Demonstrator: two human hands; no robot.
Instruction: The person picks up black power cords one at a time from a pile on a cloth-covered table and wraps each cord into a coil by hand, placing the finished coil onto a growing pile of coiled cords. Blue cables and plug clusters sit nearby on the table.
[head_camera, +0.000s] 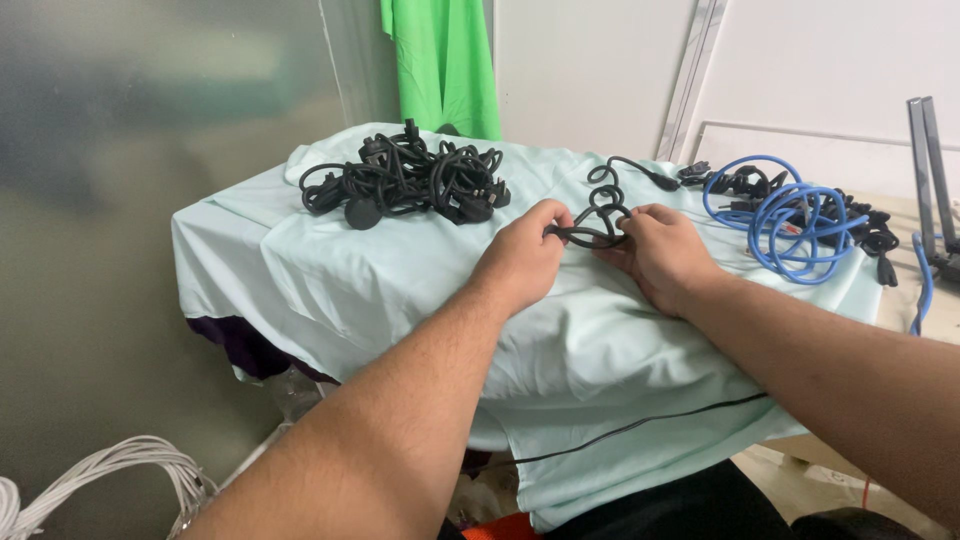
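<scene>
Low at the left, a bunch of white wires (110, 470). Lower middle, a thin black line running over the hanging edge of the pale green cloth (380, 290).

Two bare arms reaching forward from the bottom, both stretched over the cloth. Left hand (520, 255) palm down, knuckles up, fingers curled in and pinched shut on the black cable (600, 215). Right hand (665, 255) just beside it, also palm down, wrist bent a little, fingers closed on the other side of the same cable. Hands close together, nearly touching, with the cable loops held between them.

Black cable resting in the middle of the cloth, twisted into small curly loops above the fingers, then running off to a plug end (665, 182) farther back on the right.

Farther back on the left, a big tangled pile of black cords (405, 180) lying on the cloth. On the right, well apart from it, a round coil of blue cable (790, 225) with more dark cords mixed in beside it.

Behind all that, a bright green cloth (445, 65) hanging by the white wall (590, 70).
</scene>
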